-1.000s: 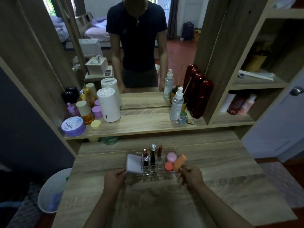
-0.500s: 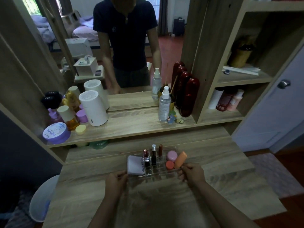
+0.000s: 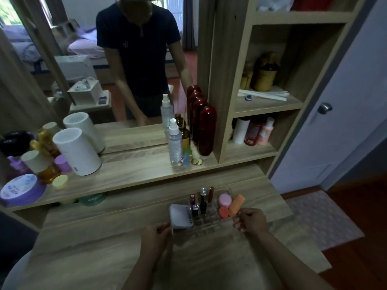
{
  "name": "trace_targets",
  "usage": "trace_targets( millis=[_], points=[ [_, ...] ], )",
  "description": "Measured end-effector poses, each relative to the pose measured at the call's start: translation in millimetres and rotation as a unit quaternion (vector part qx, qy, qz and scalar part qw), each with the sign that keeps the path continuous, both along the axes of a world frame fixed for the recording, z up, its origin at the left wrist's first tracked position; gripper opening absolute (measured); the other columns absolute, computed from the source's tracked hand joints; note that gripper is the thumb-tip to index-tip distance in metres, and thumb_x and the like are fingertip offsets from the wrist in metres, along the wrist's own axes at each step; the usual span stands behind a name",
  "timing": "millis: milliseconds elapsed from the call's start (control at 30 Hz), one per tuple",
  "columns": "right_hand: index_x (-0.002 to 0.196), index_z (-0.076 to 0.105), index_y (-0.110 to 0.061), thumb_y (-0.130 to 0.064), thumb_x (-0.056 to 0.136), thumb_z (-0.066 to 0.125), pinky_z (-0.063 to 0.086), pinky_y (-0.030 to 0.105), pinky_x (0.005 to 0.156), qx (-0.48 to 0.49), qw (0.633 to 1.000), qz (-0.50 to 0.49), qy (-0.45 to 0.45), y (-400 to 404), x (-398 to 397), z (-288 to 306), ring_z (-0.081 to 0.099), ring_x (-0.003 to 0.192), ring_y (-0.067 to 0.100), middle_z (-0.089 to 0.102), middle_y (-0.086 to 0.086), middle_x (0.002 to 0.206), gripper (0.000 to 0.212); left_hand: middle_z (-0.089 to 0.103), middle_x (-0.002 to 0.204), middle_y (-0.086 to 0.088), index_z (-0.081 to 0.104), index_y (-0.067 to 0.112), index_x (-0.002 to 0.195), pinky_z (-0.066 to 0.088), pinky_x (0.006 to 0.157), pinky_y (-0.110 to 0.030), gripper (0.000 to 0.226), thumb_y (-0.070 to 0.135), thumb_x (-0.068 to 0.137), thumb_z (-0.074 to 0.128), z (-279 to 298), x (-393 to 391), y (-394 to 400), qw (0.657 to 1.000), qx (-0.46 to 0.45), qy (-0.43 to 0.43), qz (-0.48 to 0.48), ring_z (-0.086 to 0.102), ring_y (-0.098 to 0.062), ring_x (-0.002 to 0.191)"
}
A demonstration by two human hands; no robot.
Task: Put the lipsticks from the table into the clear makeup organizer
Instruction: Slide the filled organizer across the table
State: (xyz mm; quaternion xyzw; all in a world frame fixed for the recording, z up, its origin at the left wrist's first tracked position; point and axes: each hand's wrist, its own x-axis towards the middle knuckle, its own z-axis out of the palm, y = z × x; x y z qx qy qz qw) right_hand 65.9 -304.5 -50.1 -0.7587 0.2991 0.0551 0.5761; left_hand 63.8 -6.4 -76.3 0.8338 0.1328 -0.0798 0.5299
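The clear makeup organizer (image 3: 211, 223) stands on the wooden table (image 3: 104, 258) in front of me. Several lipsticks (image 3: 202, 203) stand upright in its middle slots. A white compact (image 3: 180, 216) fills its left end; a pink jar (image 3: 225, 200), a red round lid and an orange tube (image 3: 236, 205) sit at its right end. My left hand (image 3: 155, 237) grips the organizer's left front corner. My right hand (image 3: 250, 219) grips its right front corner, below the orange tube.
A raised shelf (image 3: 136, 172) behind holds a white cylinder (image 3: 76, 151), a purple jar (image 3: 18, 190), small bottles, a spray bottle (image 3: 174, 143) and dark red bottles (image 3: 206, 130). A mirror is above it. Cubby shelves stand at right, a white bin (image 3: 12, 275) at lower left.
Both hands stay on the organizer's ends. The view has swung left and tilted, so the organizer now sits further right in the frame; the organizer itself looks barely moved.
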Motion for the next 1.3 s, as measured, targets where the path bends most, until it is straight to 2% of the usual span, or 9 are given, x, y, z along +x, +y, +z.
trace_targets(
  millis=[333, 467, 633, 767, 900, 1033, 1133, 1233, 1300],
  points=[
    [0.058, 0.067, -0.005, 0.004, 0.092, 0.052, 0.05, 0.027, 0.044, -0.024, 0.999, -0.024, 0.009, -70, 9, 2, 0.061, 0.048, 0.025, 0.065, 0.018, 0.059, 0.038, 0.078, 0.072, -0.006, 0.077, 0.019, 0.085, 0.041, 0.044, -0.008, 0.017, 0.008, 0.074, 0.071, 11, 13, -71, 0.999, 0.042, -0.015, -0.029, 0.053, 0.015, 0.044],
    [0.059, 0.061, -0.004, 0.002, 0.093, 0.05, 0.047, 0.034, 0.052, -0.02, 0.999, -0.036, 0.017, -89, 12, 3, 0.06, 0.057, 0.028, 0.064, 0.025, 0.071, 0.036, 0.067, 0.046, 0.014, 0.078, 0.018, 0.078, 0.038, 0.043, -0.013, 0.012, 0.01, 0.075, 0.07, 17, 18, -93, 0.998, 0.046, -0.011, -0.05, 0.049, 0.012, 0.043],
    [0.073, 0.061, 0.004, 0.0, 0.095, 0.049, 0.052, 0.028, 0.047, -0.024, 0.998, -0.037, 0.034, -108, 17, 6, 0.062, 0.046, 0.022, 0.065, 0.025, 0.071, 0.025, 0.068, 0.049, 0.016, 0.073, 0.04, 0.059, 0.049, 0.056, -0.027, 0.036, 0.008, 0.074, 0.07, 26, 21, -112, 0.996, 0.05, -0.019, -0.071, 0.057, 0.009, 0.052],
    [0.069, 0.061, 0.0, -0.004, 0.095, 0.05, 0.052, 0.043, 0.067, -0.03, 0.998, -0.026, 0.045, -118, 19, 7, 0.062, 0.067, 0.031, 0.066, 0.03, 0.081, 0.029, 0.061, 0.047, 0.036, 0.076, 0.035, 0.072, 0.044, 0.047, -0.004, 0.029, 0.007, 0.074, 0.069, 28, 22, -122, 0.995, 0.058, -0.025, -0.084, 0.056, 0.021, 0.051],
    [0.067, 0.065, -0.007, -0.009, 0.093, 0.054, 0.054, 0.038, 0.06, -0.044, 0.998, -0.03, 0.045, -120, 18, 9, 0.063, 0.061, 0.027, 0.068, 0.016, 0.068, 0.028, 0.077, 0.065, 0.007, 0.078, 0.018, 0.084, 0.042, 0.049, 0.0, 0.018, 0.004, 0.075, 0.069, 31, 22, -127, 0.995, 0.061, -0.034, -0.066, 0.054, 0.02, 0.047],
    [0.077, 0.067, 0.005, -0.008, 0.095, 0.051, 0.057, 0.031, 0.058, -0.063, 0.997, -0.021, 0.042, -120, 15, 7, 0.066, 0.061, 0.027, 0.071, 0.017, 0.072, 0.028, 0.067, 0.047, 0.022, 0.078, 0.017, 0.08, 0.04, 0.048, -0.002, 0.019, 0.003, 0.075, 0.068, 33, 22, -126, 0.992, 0.067, -0.045, -0.098, 0.056, 0.019, 0.05],
    [0.096, 0.066, 0.009, -0.013, 0.097, 0.05, 0.055, 0.04, 0.075, -0.074, 0.997, -0.008, 0.03, -117, 8, 12, 0.068, 0.087, 0.038, 0.071, 0.028, 0.097, 0.027, 0.068, 0.052, 0.008, 0.078, 0.013, 0.08, 0.043, 0.052, -0.012, 0.012, 0.005, 0.076, 0.069, 38, 21, -123, 0.988, 0.084, -0.05, -0.116, 0.057, 0.011, 0.051],
    [0.116, 0.062, -0.001, -0.012, 0.097, 0.05, 0.052, 0.03, 0.065, -0.097, 0.994, 0.032, 0.039, -123, -7, 24, 0.064, 0.081, 0.027, 0.069, 0.027, 0.108, 0.025, 0.061, 0.049, 0.003, 0.076, 0.007, 0.066, 0.046, 0.059, -0.027, 0.014, 0.012, 0.078, 0.07, 41, 26, -116, 0.969, 0.155, -0.02, -0.19, 0.053, -0.001, 0.048],
    [0.107, 0.065, 0.002, -0.015, 0.096, 0.051, 0.056, 0.04, 0.072, -0.114, 0.991, 0.046, 0.058, -135, -17, 36, 0.062, 0.075, 0.024, 0.072, 0.027, 0.102, 0.024, 0.055, 0.037, 0.006, 0.07, 0.009, 0.051, 0.044, 0.054, -0.023, 0.029, 0.015, 0.079, 0.07, 48, 32, -107, 0.955, 0.166, 0.012, -0.245, 0.049, 0.003, 0.036]
  ],
)
